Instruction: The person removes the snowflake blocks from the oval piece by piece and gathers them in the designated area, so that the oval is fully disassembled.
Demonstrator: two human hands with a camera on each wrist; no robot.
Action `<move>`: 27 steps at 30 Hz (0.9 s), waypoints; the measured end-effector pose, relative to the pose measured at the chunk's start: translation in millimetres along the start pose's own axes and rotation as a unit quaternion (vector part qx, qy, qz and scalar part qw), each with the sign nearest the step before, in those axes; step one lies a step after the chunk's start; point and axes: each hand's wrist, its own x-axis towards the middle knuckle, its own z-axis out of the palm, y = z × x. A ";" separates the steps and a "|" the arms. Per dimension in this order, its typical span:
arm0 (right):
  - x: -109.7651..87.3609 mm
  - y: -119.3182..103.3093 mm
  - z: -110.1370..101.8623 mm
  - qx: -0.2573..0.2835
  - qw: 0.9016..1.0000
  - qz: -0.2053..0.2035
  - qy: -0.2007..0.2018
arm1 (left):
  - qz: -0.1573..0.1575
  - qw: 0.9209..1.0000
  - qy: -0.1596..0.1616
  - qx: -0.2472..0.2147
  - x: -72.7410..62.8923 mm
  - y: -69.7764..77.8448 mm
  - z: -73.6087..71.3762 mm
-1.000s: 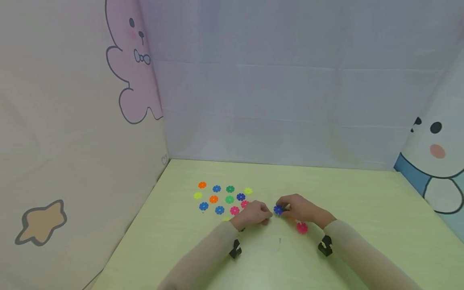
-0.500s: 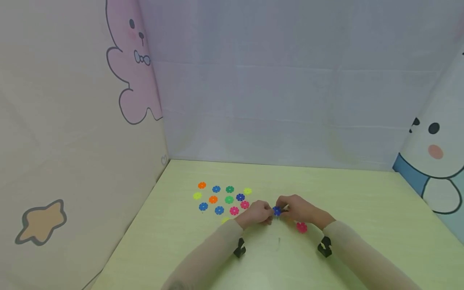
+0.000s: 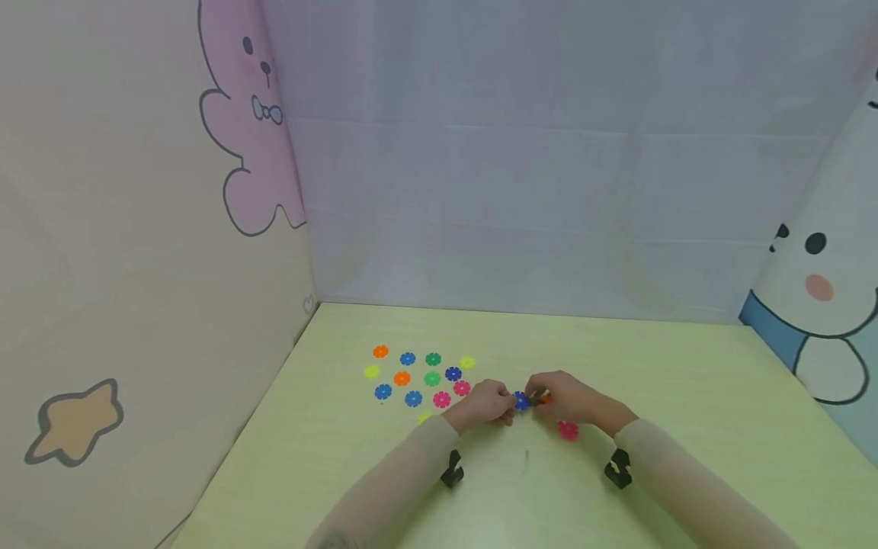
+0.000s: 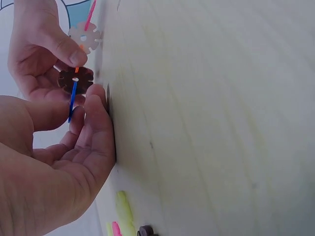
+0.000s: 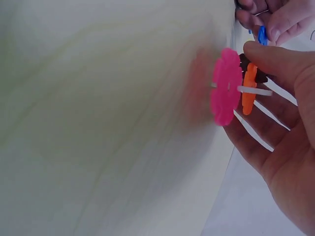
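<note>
My left hand pinches a blue notched plastic disc between thumb and fingers. The blue disc meets a dark disc edge to edge; how deeply their slots engage is not clear. My right hand grips the joined row of discs near its dark and orange pieces. In the right wrist view, the orange disc, a white disc and a pink disc follow one another, set crosswise. The pink disc hangs at the row's near end, below the right hand in the head view.
Loose notched discs lie flat on the table, left of the hands, among them an orange disc, a green disc and a pink disc. A yellow disc is partly behind the left arm. A cloth-covered wall stands behind.
My left hand has moved slightly right and taken hold of the blue disc's edge. My right fingers have shifted a little right along the row, showing more of the orange disc.
</note>
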 end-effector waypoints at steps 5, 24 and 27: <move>-2.9 -2.5 -2.1 -0.014 1.000 0.018 -0.002 | -0.001 1.000 0.004 0.005 -0.4 -1.3 -1.2; -3.2 -1.5 -4.7 -0.015 1.000 0.012 -0.004 | -0.008 1.000 -0.003 0.011 -5.9 0.5 -3.8; -3.0 -2.5 -3.5 -0.009 1.000 0.005 -0.006 | -0.005 1.000 -0.007 0.010 -4.9 0.8 -3.0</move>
